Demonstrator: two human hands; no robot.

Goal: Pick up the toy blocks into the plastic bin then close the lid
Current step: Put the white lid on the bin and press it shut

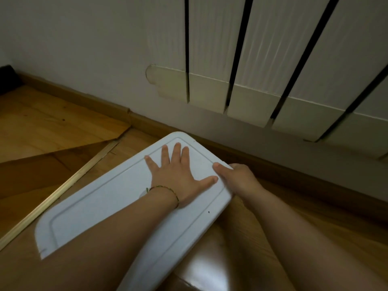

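1. head view: the white lid (pixel 94 211) lies slantwise across the wooden floor (pixel 42 127), its far corner close to the floor's far edge where the skirting board (pixel 84 97) meets the wall, under the radiator (pixel 252 80).
2. my left hand (pixel 178 177) lies flat on the lid's top towards its far end, fingers straight and spread, palm down, a thin bracelet (pixel 168 192) on the wrist.
3. my right hand (pixel 239 177) grips the lid's right-hand edge: the thumb (pixel 217 165) sits on top and the fingers curl over the rim, out of sight.
4. the bin is hidden under the lid and my arms. i see no toy blocks, so i judge they are inside and that i am on the closing step.
5. i cannot tell whether the rim has seated all the way round.
6. the lid looks like thin, smooth moulded plastic: probably light, a little bendy in the middle and slippery under a flat palm.
7. i judge the rim and corners are the places to hold and press, since pushing the centre would likely only bow the panel.
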